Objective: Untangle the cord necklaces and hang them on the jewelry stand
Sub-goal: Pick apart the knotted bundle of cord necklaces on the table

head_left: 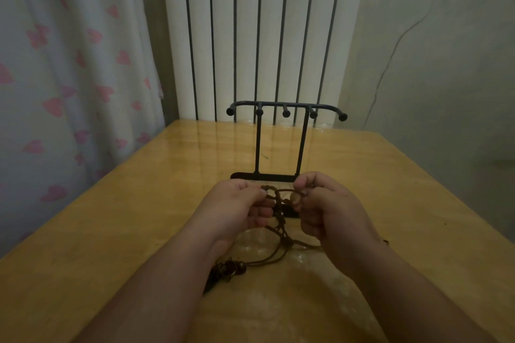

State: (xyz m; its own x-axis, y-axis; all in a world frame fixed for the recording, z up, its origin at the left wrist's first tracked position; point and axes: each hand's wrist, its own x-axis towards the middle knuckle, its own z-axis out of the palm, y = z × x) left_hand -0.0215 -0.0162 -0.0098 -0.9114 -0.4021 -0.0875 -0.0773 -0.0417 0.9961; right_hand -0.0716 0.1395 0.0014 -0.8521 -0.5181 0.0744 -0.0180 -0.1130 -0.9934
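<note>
A tangle of brown cord necklaces (280, 216) stretches between my two hands just above the wooden table (111, 231). My left hand (237, 209) pinches the cords at their left end, and my right hand (328, 211) pinches them at the right. The cords trail down toward me to a cluster of dark beads (227, 269) lying by my left wrist. The black jewelry stand (284, 142) rises right behind my hands, its top bar lined with several ball-tipped pegs, all bare. My hands hide part of its base.
A white ribbed radiator (262, 36) stands behind the table's far edge. A curtain with pink hearts (69, 64) hangs on the left. A pale wall with a thin wire (390, 58) closes the right side.
</note>
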